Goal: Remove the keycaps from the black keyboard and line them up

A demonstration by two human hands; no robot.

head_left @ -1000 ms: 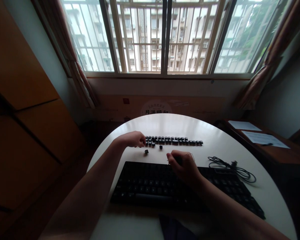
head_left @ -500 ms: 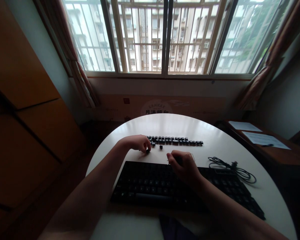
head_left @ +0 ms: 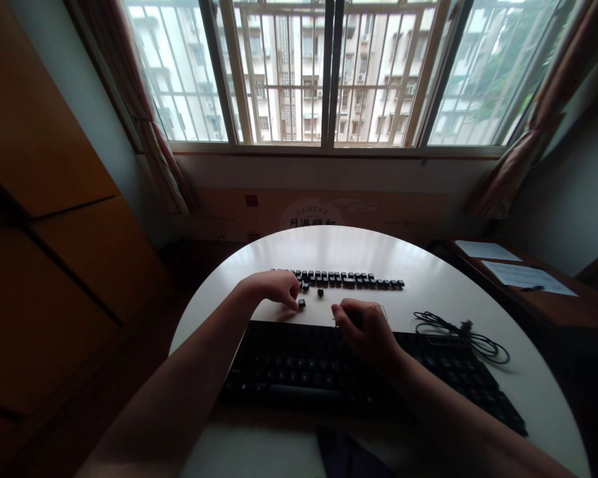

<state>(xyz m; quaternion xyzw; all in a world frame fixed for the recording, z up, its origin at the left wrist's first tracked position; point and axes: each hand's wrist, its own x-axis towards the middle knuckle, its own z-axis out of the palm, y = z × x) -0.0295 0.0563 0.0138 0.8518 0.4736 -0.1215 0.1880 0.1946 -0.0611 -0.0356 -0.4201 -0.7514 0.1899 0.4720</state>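
Note:
My left hand (head_left: 280, 287) is over the white round table, fingers curled and slightly apart. A loose black keycap (head_left: 301, 303) stands on the table just beside its thumb tip, touching or almost touching it. My right hand (head_left: 366, 325) is closed around what looks like a wire keycap puller (head_left: 384, 311), mostly hidden in the fist. That hand hovers over the upper edge of the black keyboard (head_left: 294, 372). Another single keycap (head_left: 320, 293) sits between the hands. Behind them are rows of removed keycaps (head_left: 349, 280), partly hidden on the left by my left hand.
A coiled black cable (head_left: 471, 338) lies right of the keyboard on the round table (head_left: 323, 245). Dark cloth-like material (head_left: 349, 455) is at the near edge. On the right, a brown desk (head_left: 533, 309) holds papers (head_left: 528, 277) and a pen (head_left: 532, 289).
My left fingers have come off the keycap, which shows more fully and sits slightly farther right. My right hand has stayed almost still.

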